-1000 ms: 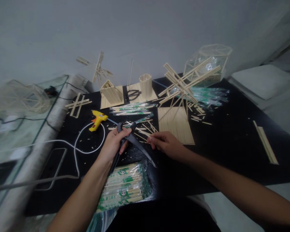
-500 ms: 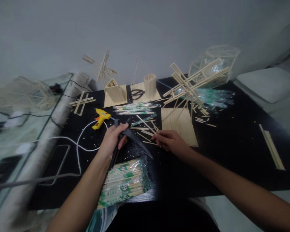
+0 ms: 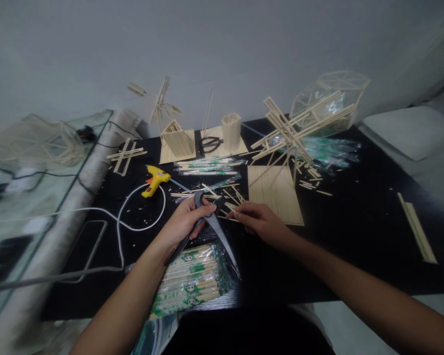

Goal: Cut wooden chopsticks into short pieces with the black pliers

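Dark grey cutters (image 3: 223, 234) slant, handles apart; thin pale sticks (image 3: 238, 195) lie scattered beyond.

No words or numbers are legible. The packet (image 3: 187, 282) carries green print and small round black-and-white emblems, its lettering too blurred to read; green marks on the wrappers (image 3: 329, 148) are equally unreadable.

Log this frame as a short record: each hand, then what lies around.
Left hand: grips a dark pliers-like tool, arms spread
Right hand: fingertips at loose thin sticks; grip unclear
Nearest the wearer: plastic-wrapped stick bundle
Left: yellow glue gun
Back: stick-built cylinder
Beyond right hand: flat stick panel
Surface: black table
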Demonstrator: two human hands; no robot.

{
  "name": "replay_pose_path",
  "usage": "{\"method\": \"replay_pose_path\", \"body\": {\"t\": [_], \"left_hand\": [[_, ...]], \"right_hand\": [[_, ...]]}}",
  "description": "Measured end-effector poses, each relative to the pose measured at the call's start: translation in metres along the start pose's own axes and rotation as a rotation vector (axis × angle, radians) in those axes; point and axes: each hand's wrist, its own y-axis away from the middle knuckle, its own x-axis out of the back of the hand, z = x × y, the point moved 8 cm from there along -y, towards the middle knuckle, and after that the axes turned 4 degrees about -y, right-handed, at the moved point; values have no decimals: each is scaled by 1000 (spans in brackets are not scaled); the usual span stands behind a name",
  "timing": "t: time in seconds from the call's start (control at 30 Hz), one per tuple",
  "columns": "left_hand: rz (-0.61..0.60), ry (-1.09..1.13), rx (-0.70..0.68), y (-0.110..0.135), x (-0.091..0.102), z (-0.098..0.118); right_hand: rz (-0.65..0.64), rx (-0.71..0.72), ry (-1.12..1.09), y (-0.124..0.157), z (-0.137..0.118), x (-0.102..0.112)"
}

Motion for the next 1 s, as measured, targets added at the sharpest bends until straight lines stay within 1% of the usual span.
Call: {"method": "replay_pose_path", "body": {"t": [0.07,0.2,0.3,0.43,0.53,0.7,0.87,1.0], "left_hand": [[36,31,-13,0,2,1],[113,131,-66,1,9,4],[98,146,-59,1,8,5],[32,74,-9,3,0,5],[-7,36,6,3,-4,4],[32,13,35,1,3,-4],[6,-53,85,1,5,-12],[12,-56,94,1,5,-9]], "right_hand": [[9,51,48,0,-6,2],[15,55,20,1,-11,3],[37,74,-52,3,-14,5],[60,49,-165,5,-12,5],[91,84,-178,7,-16,7],[139,173,-154,13,-23,10],[138,199,-192,16,-24,8],[114,178,-272,15,-24,6]]}}
